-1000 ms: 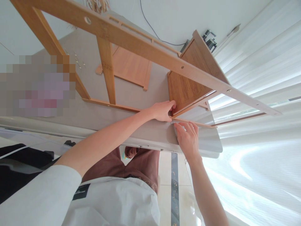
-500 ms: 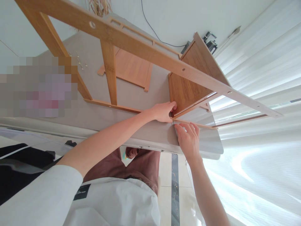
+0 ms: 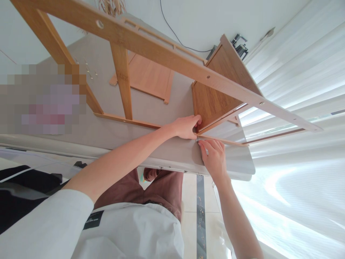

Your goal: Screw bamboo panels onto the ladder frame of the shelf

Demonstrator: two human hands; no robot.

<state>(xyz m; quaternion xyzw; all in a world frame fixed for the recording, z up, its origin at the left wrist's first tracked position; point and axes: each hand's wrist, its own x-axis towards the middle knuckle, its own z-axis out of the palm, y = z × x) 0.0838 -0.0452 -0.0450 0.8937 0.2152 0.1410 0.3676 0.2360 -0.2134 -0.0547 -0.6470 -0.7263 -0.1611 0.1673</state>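
Note:
A wooden frame (image 3: 126, 73) stands on the table with its long rails running left to right and crosspieces between them. My left hand (image 3: 186, 126) is closed around the frame's near lower rail, where a wooden panel (image 3: 215, 106) meets it. Just to the right and nearer me, my right hand (image 3: 214, 154) pinches a thin metal piece (image 3: 198, 139) against the outer side of that rail. Fingers cover most of the piece, so I cannot tell whether it is a screw or a small key.
Behind the frame, another wooden panel (image 3: 151, 79) lies flat on the grey table (image 3: 172, 154). Several small fasteners (image 3: 90, 70) lie at the left, near a blurred patch. White curtains (image 3: 296, 172) hang at the right, and a cable (image 3: 175, 34) runs along the wall.
My right hand has shifted slightly left, still pinching at the rail joint. My left hand keeps its hold. The whole view has drifted a little.

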